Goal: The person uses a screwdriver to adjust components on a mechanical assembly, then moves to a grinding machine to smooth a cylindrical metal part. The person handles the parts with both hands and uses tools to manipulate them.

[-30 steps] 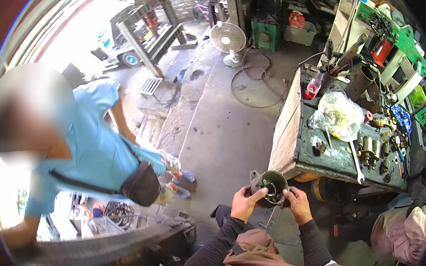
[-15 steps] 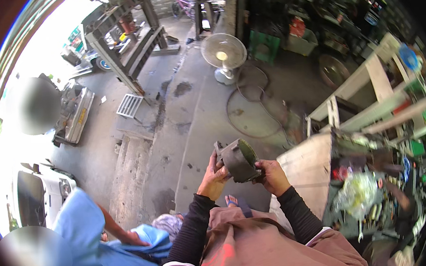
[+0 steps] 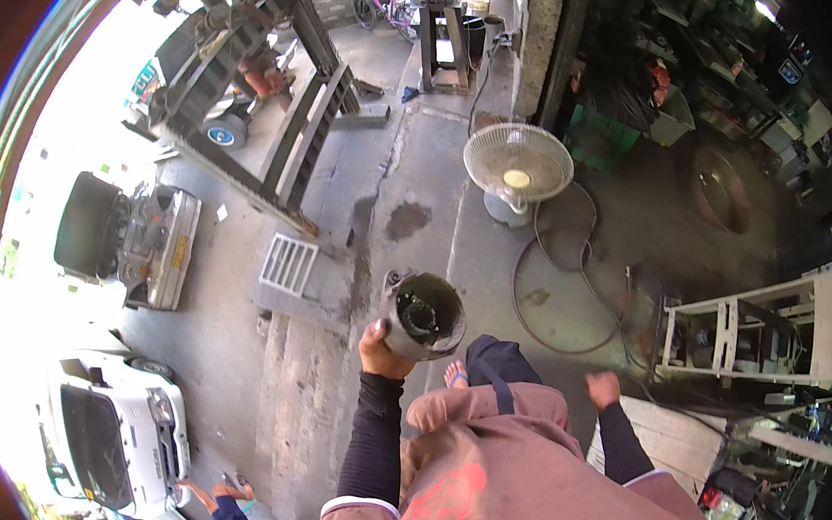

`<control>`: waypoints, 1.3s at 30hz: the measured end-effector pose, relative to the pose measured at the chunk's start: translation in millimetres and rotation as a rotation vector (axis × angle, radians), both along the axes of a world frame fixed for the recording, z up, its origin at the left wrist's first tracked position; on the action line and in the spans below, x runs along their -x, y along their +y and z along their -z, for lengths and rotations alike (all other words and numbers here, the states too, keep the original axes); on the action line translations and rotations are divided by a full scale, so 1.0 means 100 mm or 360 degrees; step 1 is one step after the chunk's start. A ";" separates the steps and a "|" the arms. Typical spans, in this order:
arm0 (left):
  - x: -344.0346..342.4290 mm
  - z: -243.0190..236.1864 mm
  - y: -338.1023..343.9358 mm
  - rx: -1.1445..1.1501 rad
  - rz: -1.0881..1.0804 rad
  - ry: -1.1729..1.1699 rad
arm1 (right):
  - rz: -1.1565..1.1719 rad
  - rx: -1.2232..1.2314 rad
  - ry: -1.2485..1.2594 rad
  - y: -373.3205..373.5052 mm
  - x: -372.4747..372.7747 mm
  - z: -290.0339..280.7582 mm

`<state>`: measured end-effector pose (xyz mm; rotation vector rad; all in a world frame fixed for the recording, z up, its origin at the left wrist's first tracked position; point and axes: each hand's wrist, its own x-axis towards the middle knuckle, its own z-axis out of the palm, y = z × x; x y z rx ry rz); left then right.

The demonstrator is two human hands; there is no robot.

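My left hand (image 3: 384, 353) grips a grey metal motor housing (image 3: 394, 332), a hollow cylinder with a lug on its far side. The thumb lies along its left side, while the other fingers are mostly hidden beneath. The open end faces up toward me and shows a dark, grimy inside with a round part at the bottom. My right hand (image 3: 602, 389) is away from the housing, low at my right side near a pale wooden board (image 3: 667, 444). Its fingers look curled in, and nothing shows in them.
A standing fan (image 3: 518, 166) is ahead on the right, with a hose (image 3: 521, 315) looped on the floor. A steel press frame (image 3: 276, 163) and a white slatted stool (image 3: 289, 264) are ahead left. Cars and a person (image 3: 229, 519) are at left. A pale ladder-like frame (image 3: 734, 333) lies right.
My right hand has let go of the housing and dropped to the right. My left hand has turned the housing's open end toward me. The view has swung, with my body turned toward the fan.
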<state>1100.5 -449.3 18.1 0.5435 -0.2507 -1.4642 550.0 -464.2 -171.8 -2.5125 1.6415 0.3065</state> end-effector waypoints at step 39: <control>-5.23 1.78 -11.55 -0.0391 0.0253 -0.0004 | 0.0919 -0.0376 -0.1606 -11.25 -7.34 0.55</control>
